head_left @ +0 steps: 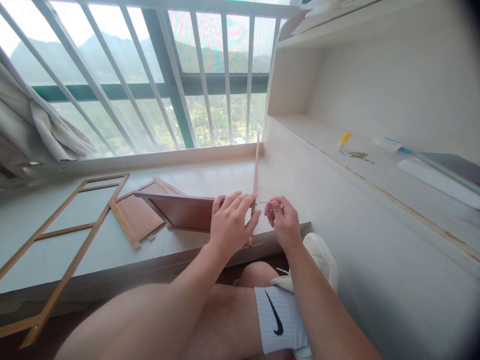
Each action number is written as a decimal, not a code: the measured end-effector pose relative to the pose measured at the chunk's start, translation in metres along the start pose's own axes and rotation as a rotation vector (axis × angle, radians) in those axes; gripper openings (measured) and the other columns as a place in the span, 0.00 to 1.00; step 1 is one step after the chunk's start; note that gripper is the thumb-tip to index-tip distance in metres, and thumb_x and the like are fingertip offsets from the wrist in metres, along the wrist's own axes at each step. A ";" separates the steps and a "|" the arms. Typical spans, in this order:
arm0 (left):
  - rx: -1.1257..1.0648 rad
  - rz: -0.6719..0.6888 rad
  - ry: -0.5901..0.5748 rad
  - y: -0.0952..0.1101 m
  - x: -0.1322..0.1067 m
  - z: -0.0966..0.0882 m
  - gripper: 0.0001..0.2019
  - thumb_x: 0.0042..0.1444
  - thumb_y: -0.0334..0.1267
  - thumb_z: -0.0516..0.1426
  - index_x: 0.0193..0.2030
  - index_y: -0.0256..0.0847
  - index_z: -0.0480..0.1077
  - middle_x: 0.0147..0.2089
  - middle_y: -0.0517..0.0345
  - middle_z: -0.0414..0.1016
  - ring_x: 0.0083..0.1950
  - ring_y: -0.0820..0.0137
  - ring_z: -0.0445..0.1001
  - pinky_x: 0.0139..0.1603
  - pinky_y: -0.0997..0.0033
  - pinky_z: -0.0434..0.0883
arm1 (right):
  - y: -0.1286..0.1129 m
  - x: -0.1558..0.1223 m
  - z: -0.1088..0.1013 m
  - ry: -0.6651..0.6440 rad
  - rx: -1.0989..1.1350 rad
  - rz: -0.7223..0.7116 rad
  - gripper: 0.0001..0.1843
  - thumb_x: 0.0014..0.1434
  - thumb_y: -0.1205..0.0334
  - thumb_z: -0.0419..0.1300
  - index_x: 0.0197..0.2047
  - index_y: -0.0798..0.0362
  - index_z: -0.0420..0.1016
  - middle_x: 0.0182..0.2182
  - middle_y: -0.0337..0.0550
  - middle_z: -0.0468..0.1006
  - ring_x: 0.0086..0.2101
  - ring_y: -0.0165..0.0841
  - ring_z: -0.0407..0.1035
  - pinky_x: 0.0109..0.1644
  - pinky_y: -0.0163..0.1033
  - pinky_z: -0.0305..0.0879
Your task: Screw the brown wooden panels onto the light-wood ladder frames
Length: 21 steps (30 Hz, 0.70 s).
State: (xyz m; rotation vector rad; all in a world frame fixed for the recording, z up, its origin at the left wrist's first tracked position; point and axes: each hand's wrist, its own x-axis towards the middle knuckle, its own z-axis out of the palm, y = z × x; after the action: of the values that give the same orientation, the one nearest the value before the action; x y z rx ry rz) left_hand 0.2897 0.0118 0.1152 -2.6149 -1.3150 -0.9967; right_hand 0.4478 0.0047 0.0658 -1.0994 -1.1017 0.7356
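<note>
My left hand grips a thin wooden strip that stands nearly upright on the window ledge, fingers wrapped round its lower part. Behind that hand a brown wooden panel stands on edge. My right hand is closed in a pinch on a thin metal pin, whose tip points left toward the strip, just beside it.
A flat wooden lattice frame and brown board pieces lie on the ledge to the left. On the right shelf lie loose small nails, a glue tube and a pen. Window bars ahead, curtain left.
</note>
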 end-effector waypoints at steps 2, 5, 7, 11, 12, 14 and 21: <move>-0.001 -0.002 0.005 0.000 0.000 0.001 0.16 0.65 0.45 0.50 0.57 0.51 0.68 0.57 0.59 0.74 0.64 0.63 0.65 0.66 0.56 0.50 | 0.001 0.001 -0.001 0.001 -0.015 -0.012 0.18 0.64 0.43 0.53 0.36 0.50 0.68 0.24 0.36 0.69 0.20 0.27 0.56 0.21 0.34 0.52; -0.010 -0.002 0.011 0.000 0.000 0.003 0.16 0.65 0.45 0.50 0.57 0.50 0.68 0.57 0.59 0.74 0.64 0.62 0.65 0.66 0.56 0.50 | 0.000 0.000 -0.001 -0.017 -0.045 -0.035 0.18 0.64 0.44 0.53 0.35 0.50 0.69 0.24 0.37 0.69 0.21 0.27 0.57 0.23 0.34 0.54; -0.016 -0.001 0.017 0.000 0.001 0.004 0.16 0.65 0.45 0.51 0.57 0.50 0.68 0.57 0.59 0.74 0.63 0.63 0.66 0.66 0.56 0.49 | -0.001 -0.001 -0.001 -0.033 -0.065 -0.049 0.18 0.64 0.45 0.53 0.34 0.50 0.69 0.24 0.37 0.68 0.22 0.28 0.58 0.24 0.34 0.55; -0.020 0.006 0.020 -0.001 0.001 0.004 0.15 0.65 0.45 0.51 0.57 0.50 0.68 0.57 0.60 0.75 0.63 0.63 0.66 0.66 0.56 0.50 | -0.002 -0.002 -0.003 -0.051 -0.107 -0.080 0.17 0.65 0.46 0.53 0.34 0.51 0.69 0.24 0.37 0.68 0.22 0.27 0.58 0.24 0.33 0.55; -0.020 0.009 0.021 -0.001 0.001 0.004 0.15 0.65 0.45 0.51 0.56 0.50 0.68 0.57 0.59 0.75 0.63 0.63 0.66 0.65 0.56 0.51 | -0.002 -0.003 -0.004 -0.055 -0.117 -0.091 0.17 0.65 0.47 0.53 0.34 0.51 0.69 0.24 0.37 0.68 0.22 0.27 0.58 0.24 0.33 0.55; -0.018 0.014 0.025 -0.001 0.001 0.003 0.15 0.66 0.45 0.51 0.57 0.49 0.68 0.57 0.59 0.75 0.63 0.63 0.66 0.65 0.56 0.51 | -0.002 -0.003 -0.005 -0.062 -0.128 -0.109 0.16 0.66 0.48 0.53 0.34 0.51 0.70 0.24 0.37 0.69 0.22 0.27 0.58 0.25 0.33 0.55; -0.009 0.023 0.030 -0.002 -0.001 0.003 0.16 0.66 0.46 0.51 0.58 0.50 0.67 0.57 0.58 0.75 0.63 0.62 0.66 0.65 0.56 0.51 | 0.000 -0.004 -0.002 -0.027 -0.072 -0.121 0.15 0.65 0.50 0.54 0.36 0.51 0.73 0.24 0.37 0.69 0.26 0.29 0.63 0.28 0.33 0.60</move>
State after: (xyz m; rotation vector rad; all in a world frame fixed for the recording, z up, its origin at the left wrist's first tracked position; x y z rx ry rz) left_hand 0.2899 0.0135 0.1117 -2.6044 -1.2739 -1.0366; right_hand 0.4484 0.0004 0.0649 -1.0759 -1.2150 0.6212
